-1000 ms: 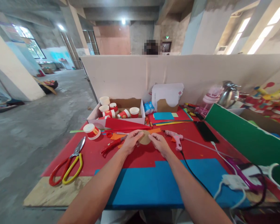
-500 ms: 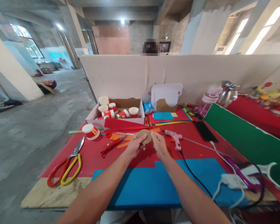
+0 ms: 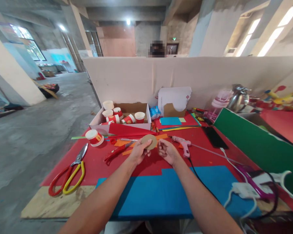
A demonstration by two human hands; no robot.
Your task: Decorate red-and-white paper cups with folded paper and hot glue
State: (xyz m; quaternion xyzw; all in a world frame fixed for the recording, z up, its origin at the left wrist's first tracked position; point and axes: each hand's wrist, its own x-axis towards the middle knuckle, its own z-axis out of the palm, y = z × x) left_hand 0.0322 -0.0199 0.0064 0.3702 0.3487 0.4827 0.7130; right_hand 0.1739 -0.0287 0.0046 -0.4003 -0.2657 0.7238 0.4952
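Note:
My left hand (image 3: pixel 139 152) holds a round brown cardboard disc (image 3: pixel 150 142), thumb on its face and fingers beneath. Just right of the disc is my right hand (image 3: pixel 168 151), palm turned partly up, its fingers curled in with the tips close together. Whatever may be between those fingertips is too small to make out. A pink glue gun (image 3: pixel 183 145) lies to the right of that hand. Left of my left hand are a red-handled tool (image 3: pixel 118 152) and strips of orange paper (image 3: pixel 127 151).
Large scissors (image 3: pixel 74 174) with red and yellow handles and a red-and-white paper cup (image 3: pixel 94 137) are at the left. Behind stands a box (image 3: pixel 95 123) of several cups. At right are a phone (image 3: pixel 215 137), a green-sided box (image 3: pixel 249 143) and trailing cables. Blue sheets (image 3: pixel 151 198) cover the front.
My right hand has rolled from the disc's edge to a palm-up turn, fingers curled. The disc has shifted slightly left. At far right, a red sheet has moved, exposing the green-sided box's inside.

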